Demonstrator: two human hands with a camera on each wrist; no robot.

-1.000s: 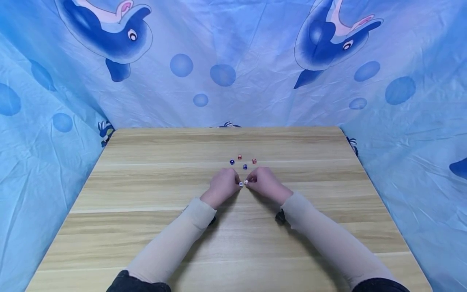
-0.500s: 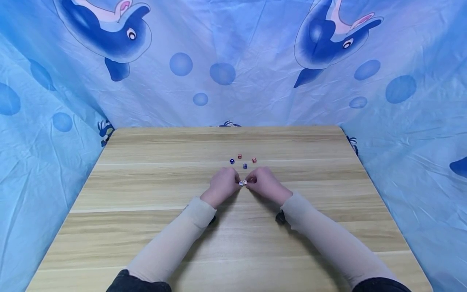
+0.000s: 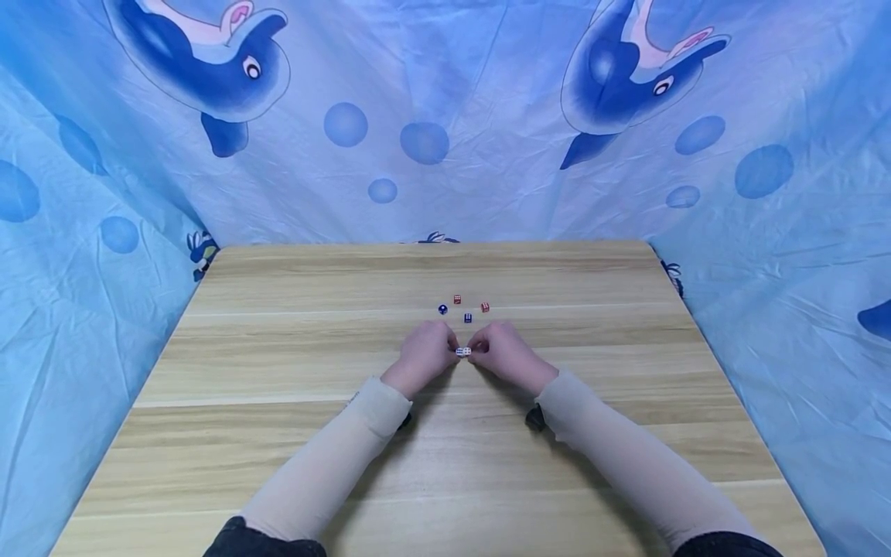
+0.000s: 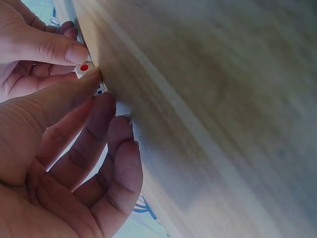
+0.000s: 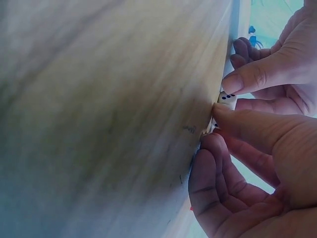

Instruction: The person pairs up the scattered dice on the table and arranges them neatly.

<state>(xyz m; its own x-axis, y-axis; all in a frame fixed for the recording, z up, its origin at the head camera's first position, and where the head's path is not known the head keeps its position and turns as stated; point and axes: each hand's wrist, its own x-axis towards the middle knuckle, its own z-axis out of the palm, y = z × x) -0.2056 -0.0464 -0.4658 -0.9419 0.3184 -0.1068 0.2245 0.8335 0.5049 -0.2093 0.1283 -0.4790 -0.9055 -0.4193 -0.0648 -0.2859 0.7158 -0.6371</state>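
Near the middle of the tabletop, my left hand point(image 3: 427, 348) pinches a white die point(image 3: 459, 352) between thumb and fingertips. Facing it, my right hand point(image 3: 506, 350) pinches another white die point(image 3: 468, 351). The two dice sit side by side at the same level, meeting in the head view. In the left wrist view a large red pip shows on the right hand's die point(image 4: 84, 68), beside my left thumb. Dark pips face the camera on the left hand's die point(image 5: 227, 98) in the right wrist view; fingers cover much of both dice.
Just beyond the hands lie two blue dice, one at the left point(image 3: 442, 309) and one nearer point(image 3: 468, 318). Two red dice, a farther one point(image 3: 457, 299) and one at the right point(image 3: 485, 307), rest close by. A blue dolphin-print curtain point(image 3: 445, 197) surrounds the wooden table point(image 3: 292, 456).
My right hand's die has moved slightly left and toward me, from a little apart and higher to level beside the left hand's die. The left hand and the coloured dice stay put.
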